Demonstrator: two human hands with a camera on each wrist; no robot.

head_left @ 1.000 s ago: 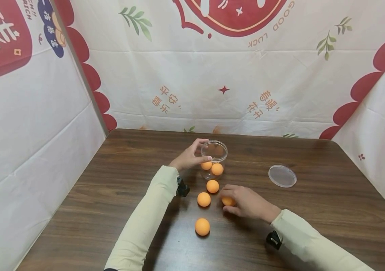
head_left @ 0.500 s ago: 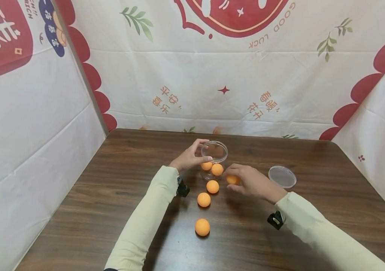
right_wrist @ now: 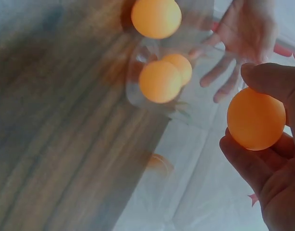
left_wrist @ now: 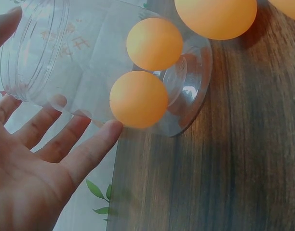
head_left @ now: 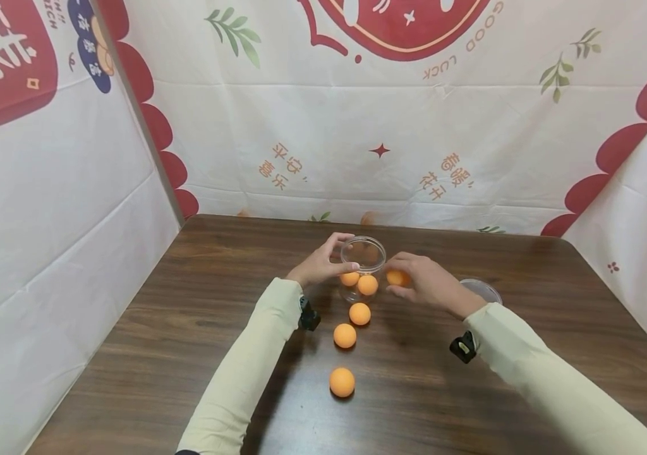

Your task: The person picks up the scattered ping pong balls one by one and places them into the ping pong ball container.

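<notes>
My left hand (head_left: 320, 265) holds a clear plastic jar (left_wrist: 89, 57) upright near its rim, thumb on one side and fingers along the other. The jar has no lid on. Two orange ping-pong balls lie at its bottom, one (left_wrist: 154, 44) beside the other (left_wrist: 139, 99) in the left wrist view. My right hand (head_left: 428, 281) pinches another orange ping-pong ball (right_wrist: 256, 119) between thumb and fingers. That ball is raised off the table, just right of the jar's rim in the head view.
Three loose ping-pong balls line up in front of the jar: a near one (head_left: 342, 382), a middle one (head_left: 345, 336) and one (head_left: 360, 313) close to the jar's base. A clear round lid (head_left: 483, 289), partly behind the right hand, lies on the wooden table (head_left: 215, 316). Printed cloth hangs behind.
My right hand has lifted a ping-pong ball from beside the loose ones and carried it up and away from me, towards the jar's rim. The left hand and jar have stayed put.
</notes>
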